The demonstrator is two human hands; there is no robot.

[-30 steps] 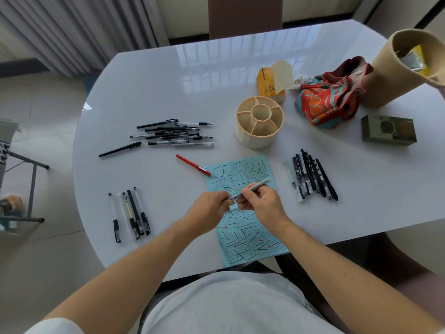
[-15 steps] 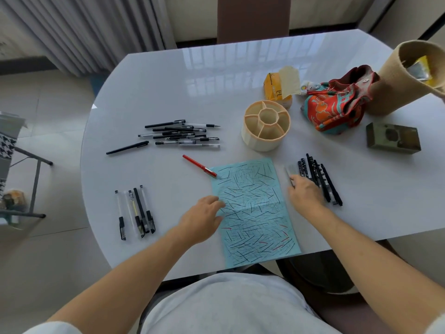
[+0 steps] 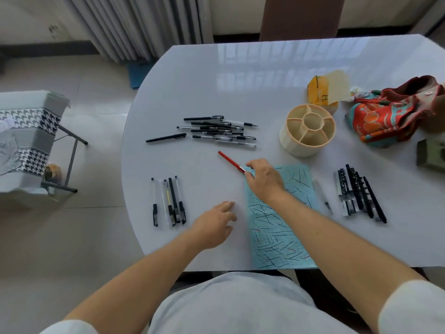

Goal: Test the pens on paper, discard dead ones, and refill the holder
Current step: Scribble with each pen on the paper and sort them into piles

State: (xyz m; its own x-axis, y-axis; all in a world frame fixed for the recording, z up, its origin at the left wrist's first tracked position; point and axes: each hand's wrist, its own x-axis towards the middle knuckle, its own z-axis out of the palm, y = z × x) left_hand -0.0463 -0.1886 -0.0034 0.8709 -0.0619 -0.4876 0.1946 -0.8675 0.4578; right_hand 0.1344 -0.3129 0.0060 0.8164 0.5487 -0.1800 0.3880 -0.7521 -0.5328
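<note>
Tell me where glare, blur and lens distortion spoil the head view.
Head view: window glare washes the far table; the left hand looks slightly motion-smeared; the wide lens bends the table edge and curtain; the pens and paper stay legible; the right hand at the red pen is fairly sharp.

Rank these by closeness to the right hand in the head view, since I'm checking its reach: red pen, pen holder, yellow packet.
1. red pen: at the fingers of the right hand, its near end under them.
2. pen holder: beyond the hand, to its right.
3. yellow packet: farthest, behind the holder.
</note>
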